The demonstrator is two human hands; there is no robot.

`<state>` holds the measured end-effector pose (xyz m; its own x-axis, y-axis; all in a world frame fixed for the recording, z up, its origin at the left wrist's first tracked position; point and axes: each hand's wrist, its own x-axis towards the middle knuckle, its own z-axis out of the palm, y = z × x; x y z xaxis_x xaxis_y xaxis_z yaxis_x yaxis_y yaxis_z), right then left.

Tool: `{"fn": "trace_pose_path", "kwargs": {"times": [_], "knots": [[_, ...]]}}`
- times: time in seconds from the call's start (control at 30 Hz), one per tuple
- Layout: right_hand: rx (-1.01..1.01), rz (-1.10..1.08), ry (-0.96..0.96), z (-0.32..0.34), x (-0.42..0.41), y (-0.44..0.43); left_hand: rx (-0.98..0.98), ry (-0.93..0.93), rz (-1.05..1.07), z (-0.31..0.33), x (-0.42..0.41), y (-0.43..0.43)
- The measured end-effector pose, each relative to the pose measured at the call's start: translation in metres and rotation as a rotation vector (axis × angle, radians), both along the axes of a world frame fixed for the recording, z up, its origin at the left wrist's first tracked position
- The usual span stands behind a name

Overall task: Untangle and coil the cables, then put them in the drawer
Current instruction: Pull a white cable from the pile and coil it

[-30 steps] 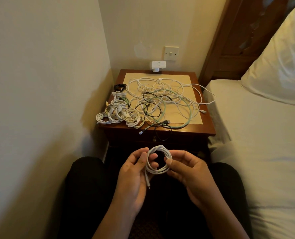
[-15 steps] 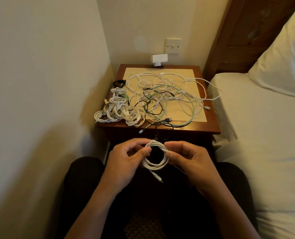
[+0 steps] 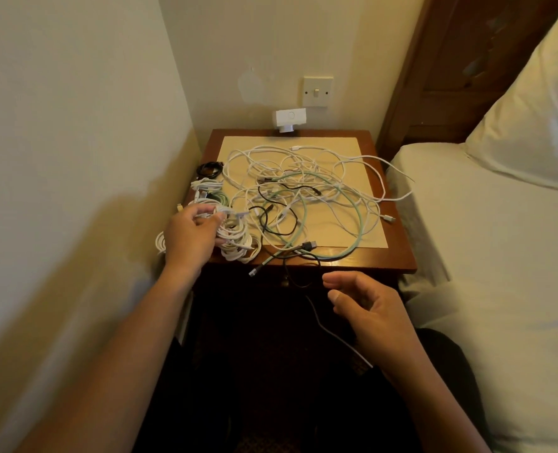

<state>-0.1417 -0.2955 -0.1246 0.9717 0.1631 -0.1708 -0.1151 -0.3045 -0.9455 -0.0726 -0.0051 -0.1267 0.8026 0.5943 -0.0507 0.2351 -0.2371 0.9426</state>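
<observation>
The left hand (image 3: 191, 235) reaches out over the front left corner of the tabletop (image 3: 398, 256), its fingers and thumb curled round a white coil (image 3: 220, 213) that it holds right on top of the pile of coiled cables (image 3: 238, 246). That pile is mostly white loops heaped together, some hanging slightly past the left edge of the wood. Just behind it, near the wall, lies a small black coil (image 3: 209, 169).

The right hand (image 3: 369, 308) hovers lower down, in front of the tabletop and well apart from the pile. Its fingers are loosely bent and grasp nothing. A thin cable (image 3: 333, 336) drops from the front edge and runs down past the palm, though I cannot tell whether it touches the hand.

Most of the tabletop is covered by a cream mat (image 3: 320, 230), and spread across it is the tangle of loose cables (image 3: 290, 178) — white strands looped over one another, a couple of black ones, and a long mint-green cable (image 3: 359, 217) sweeping round the right side. A few ends spill over the front edge, and a white loop hangs off the right edge towards the bed (image 3: 483, 256).

At the back edge stands a small white gadget (image 3: 290, 116) under a wall switch (image 3: 317, 91). A pillow (image 3: 532, 125) rests at the head of the bed.
</observation>
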Motion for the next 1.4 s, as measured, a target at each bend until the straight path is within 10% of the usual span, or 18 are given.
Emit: {"fn": "trace_pose_path", "kwargs": {"times": [0.4,0.73,1.4], "knots": [[-0.117,0.001,-0.115,0.005,0.062,-0.003,0.683,0.033,0.000,-0.013,-0.015,0.014],[-0.771,0.141,-0.357,-0.009,0.188,0.048,0.627,-0.160,-0.192,0.020,-0.020,-0.002],[-0.402,0.113,-0.953,0.279,0.162,-0.007,0.559,-0.380,-0.399,0.169,0.001,-0.051]]}}
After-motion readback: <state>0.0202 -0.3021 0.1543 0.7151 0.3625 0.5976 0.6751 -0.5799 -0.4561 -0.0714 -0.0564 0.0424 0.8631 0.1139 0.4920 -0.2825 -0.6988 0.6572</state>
